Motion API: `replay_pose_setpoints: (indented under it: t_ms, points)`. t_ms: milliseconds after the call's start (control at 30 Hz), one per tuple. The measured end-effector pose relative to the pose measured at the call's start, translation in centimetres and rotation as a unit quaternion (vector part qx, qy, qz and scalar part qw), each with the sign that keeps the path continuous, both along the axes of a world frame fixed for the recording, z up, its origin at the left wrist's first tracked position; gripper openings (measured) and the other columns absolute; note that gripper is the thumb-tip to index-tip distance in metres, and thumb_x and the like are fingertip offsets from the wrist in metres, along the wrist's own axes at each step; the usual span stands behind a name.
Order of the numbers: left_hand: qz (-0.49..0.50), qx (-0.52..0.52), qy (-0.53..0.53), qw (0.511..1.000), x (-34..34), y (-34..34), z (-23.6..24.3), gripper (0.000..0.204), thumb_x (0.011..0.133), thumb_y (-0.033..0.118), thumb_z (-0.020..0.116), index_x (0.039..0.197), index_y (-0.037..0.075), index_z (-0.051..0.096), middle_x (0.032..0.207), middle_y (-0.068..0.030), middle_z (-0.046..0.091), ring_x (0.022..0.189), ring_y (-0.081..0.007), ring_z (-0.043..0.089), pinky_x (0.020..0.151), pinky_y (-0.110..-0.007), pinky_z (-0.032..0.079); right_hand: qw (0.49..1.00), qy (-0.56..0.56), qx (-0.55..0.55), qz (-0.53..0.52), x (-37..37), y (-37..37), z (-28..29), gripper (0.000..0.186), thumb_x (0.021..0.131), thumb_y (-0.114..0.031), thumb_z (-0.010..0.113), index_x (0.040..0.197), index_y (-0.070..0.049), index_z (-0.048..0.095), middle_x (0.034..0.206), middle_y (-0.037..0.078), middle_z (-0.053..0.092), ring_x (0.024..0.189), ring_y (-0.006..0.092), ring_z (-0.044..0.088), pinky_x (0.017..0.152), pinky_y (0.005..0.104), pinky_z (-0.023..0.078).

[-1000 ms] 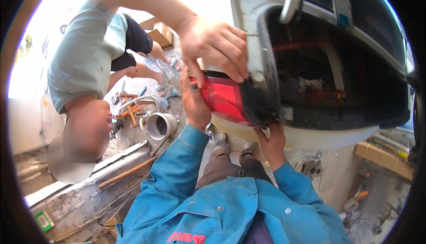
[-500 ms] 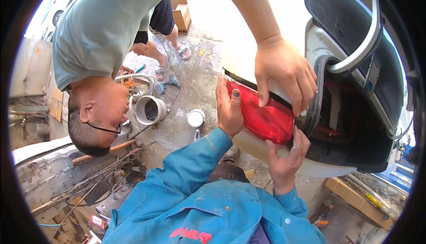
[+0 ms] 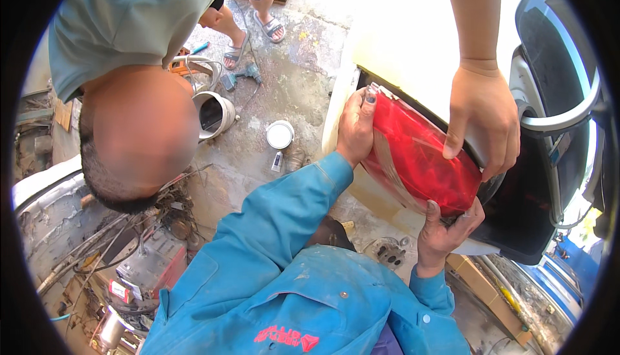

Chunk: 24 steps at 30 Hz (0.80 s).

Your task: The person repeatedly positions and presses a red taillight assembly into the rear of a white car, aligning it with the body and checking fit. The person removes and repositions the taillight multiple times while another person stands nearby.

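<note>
Lamp (image 3: pixel 423 152), red-lensed, is positioned at the rear corner of the white vehicle body (image 3: pixel 400 26), beside the open luggage compartment (image 3: pixel 523 226). Its upper edge stands slightly apart from the body.

Left hand (image 3: pixel 357 129): grip partly closed around the left end of the lamp, thumb laid along its edge. Right hand (image 3: pixel 445 232): grip closed to a pinch at the lower right corner, thumb on the lens. Fingers behind the lamp are hidden from where I stand, so their exact contact cannot be confirmed. A co-worker's hand (image 3: pixel 485 119) reaches down from above, thumb touching the lens near its upper edge, other fingers bent over the right end.

Handling: the unit appears stiff and of modest weight. The glossy lens is probably slippery under dusty fingers, and may crack if knocked or levered. Support both ends by the housing edges; avoid pressing on the middle of the lens.

Orientation: the long axis runs diagonally, from the upper left end to the lower right corner. The lens faces upward and toward the worker in the blue jacket (image 3: pixel 310 290); the rear side faces the body
</note>
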<state>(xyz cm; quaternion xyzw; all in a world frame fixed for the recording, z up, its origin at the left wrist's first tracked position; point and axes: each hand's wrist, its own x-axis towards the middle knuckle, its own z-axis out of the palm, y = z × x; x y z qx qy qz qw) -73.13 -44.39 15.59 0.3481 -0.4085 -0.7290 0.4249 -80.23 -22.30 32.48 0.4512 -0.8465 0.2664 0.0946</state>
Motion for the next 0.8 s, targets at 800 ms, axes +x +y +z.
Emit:
replay_pose_setpoints:
  t_ms: [800]
  points:
    - [0.025, -0.112, -0.113, 0.987, 0.9, 0.8, -0.4, 0.111, 0.108, 0.085, 0.048, 0.155, -0.015, 0.053, 0.141, -0.0325, 0.066, 0.135, -0.044, 0.06, 0.122, -0.05, 0.044, 0.999, 0.002, -0.029, 0.032, -0.1, 0.1, -1.1, 0.059, 0.109, -0.029, 0.084, 0.152, 0.002, 0.06, 0.143, 0.021, 0.054, 0.134, 0.0354, 0.056, 0.114, 0.0463, 0.045]
